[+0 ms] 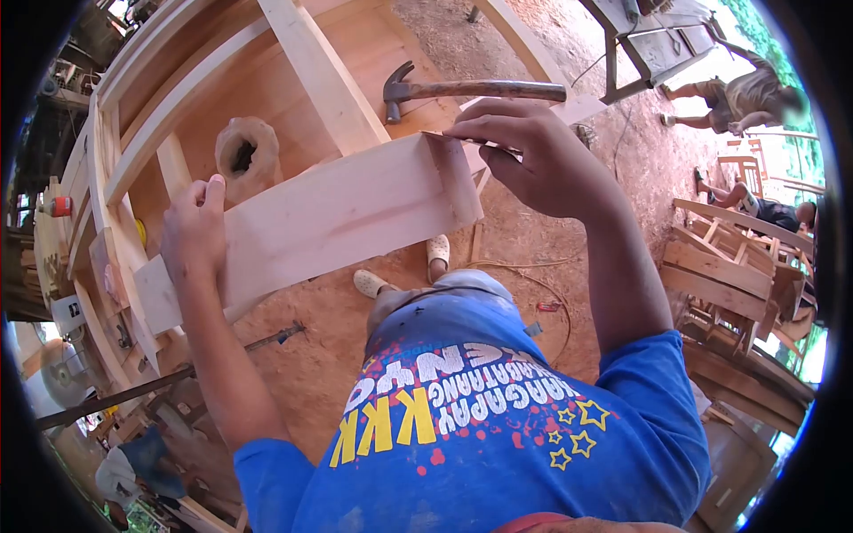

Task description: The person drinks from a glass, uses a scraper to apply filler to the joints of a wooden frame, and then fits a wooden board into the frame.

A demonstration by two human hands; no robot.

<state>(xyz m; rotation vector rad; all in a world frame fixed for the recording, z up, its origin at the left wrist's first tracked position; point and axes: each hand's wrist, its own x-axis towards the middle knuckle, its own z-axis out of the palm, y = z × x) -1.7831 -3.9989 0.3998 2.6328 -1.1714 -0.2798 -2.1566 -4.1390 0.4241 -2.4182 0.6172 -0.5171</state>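
A pale wooden board [329, 226] with a short end piece [455, 182] at its right end lies slanted across the work in front of me. My left hand [197, 226] grips the board near its left end, thumb and fingers over the upper edge. At the right end, my right hand [533, 155] pinches a thin, dark, slender thing [484, 143] against the upper corner; its kind is not clear. Just beyond that hand, a claw hammer [480, 89] with a wooden handle rests on the frame, its head to the left.
A large wooden frame [311, 71] with curved rails stands ahead, and a hollow wooden piece [247, 151] sits inside it. A long metal bar clamp [178, 377] is at lower left. A cord [564, 311] lies on the dirt floor. Chair parts [729, 266] and two people are at right.
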